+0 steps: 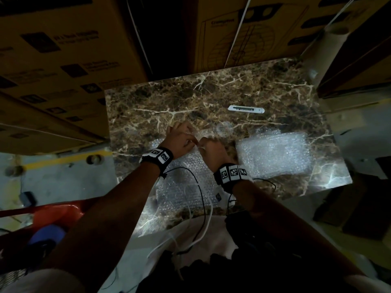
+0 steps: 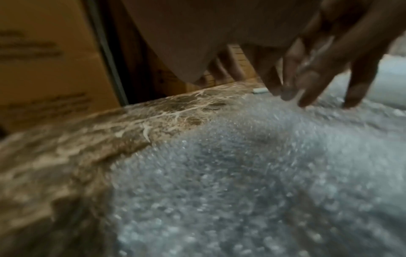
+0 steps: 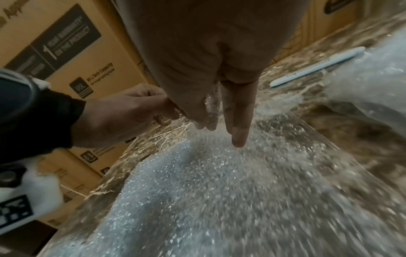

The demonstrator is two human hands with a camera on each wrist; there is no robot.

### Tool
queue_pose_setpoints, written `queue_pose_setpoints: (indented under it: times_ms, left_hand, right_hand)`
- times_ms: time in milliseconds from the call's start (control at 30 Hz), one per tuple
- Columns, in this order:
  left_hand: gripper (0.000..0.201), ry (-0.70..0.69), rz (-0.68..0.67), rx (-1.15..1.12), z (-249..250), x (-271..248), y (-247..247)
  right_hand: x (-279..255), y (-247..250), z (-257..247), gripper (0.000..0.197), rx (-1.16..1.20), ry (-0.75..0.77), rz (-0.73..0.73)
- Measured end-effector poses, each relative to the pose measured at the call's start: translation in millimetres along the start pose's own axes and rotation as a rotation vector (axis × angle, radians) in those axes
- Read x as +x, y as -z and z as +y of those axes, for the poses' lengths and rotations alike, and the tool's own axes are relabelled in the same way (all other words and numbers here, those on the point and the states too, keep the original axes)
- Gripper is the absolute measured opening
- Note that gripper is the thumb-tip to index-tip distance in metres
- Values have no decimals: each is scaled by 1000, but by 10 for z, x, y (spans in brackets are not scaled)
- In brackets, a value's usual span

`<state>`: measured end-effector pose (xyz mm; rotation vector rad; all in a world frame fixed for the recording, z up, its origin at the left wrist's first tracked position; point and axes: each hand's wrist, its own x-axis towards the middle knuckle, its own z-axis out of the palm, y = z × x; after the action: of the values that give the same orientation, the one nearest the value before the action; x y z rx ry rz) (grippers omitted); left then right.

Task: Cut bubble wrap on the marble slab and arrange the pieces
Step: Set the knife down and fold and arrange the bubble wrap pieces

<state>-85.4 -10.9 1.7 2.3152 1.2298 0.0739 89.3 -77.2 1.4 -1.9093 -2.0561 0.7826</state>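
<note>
**Thin film, two pinches: tear risk at the far edge**

Head view: my left hand and right hand both pinch the bubble wrap at its far edge on the marble desk. The cutter lies well apart, and a folded piece sits to the right.

Left wrist view: film is bunched between fingertips; an uneven pull could rip it crooked.

Right wrist view: the sheet could slide on the polished stone.

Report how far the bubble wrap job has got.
Done: a stack of cut pieces lies on the right of the marble slab. In hand: left hand and right hand pinch the far edge of the bubble wrap sheet. Left: the cutter lies untouched beyond them; this sheet is not yet stacked.
</note>
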Motion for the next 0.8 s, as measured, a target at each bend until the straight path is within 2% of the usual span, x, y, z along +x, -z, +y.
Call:
queue_pose_setpoints:
  times_ms: [67, 200, 300, 367, 400, 467, 567, 667, 733, 800]
  left_hand:
    - [23, -13, 14, 90, -44, -27, 3]
    - [54, 92, -58, 197, -106, 5, -30]
    - [45, 172, -118, 150, -181, 4, -21]
    - [30, 186, -121, 112, -216, -28, 0]
    - [30, 176, -125, 107, -237, -50, 2]
    - [41, 161, -142, 149, -259, -83, 0]
    - [57, 161, -161, 292, -202, -101, 48]
    - [65, 158, -233, 204, -131, -160, 105]
    - [63, 103, -237, 180, -133, -239, 140]
    - [61, 41, -202, 261, -134, -340, 119]
  right_hand:
    - [-84, -28, 24, 14, 95, -9, 37]
    - [-251, -48, 93, 10, 211, 91, 22]
    - [-375, -47, 204, 9, 301, 105, -62]
    - [-462, -34, 302, 9, 332, 108, -91]
    - [-499, -20, 344, 8, 335, 109, -86]
    - [-559, 11, 417, 10, 316, 116, -52]
    - [-619, 108, 452, 29, 169, 98, -57]
    - [-620, 162, 444, 42, 108, 44, 0]
    - [-567, 136, 422, 38, 72, 36, 85]
    - [-493, 158, 359, 24, 67, -90, 117]
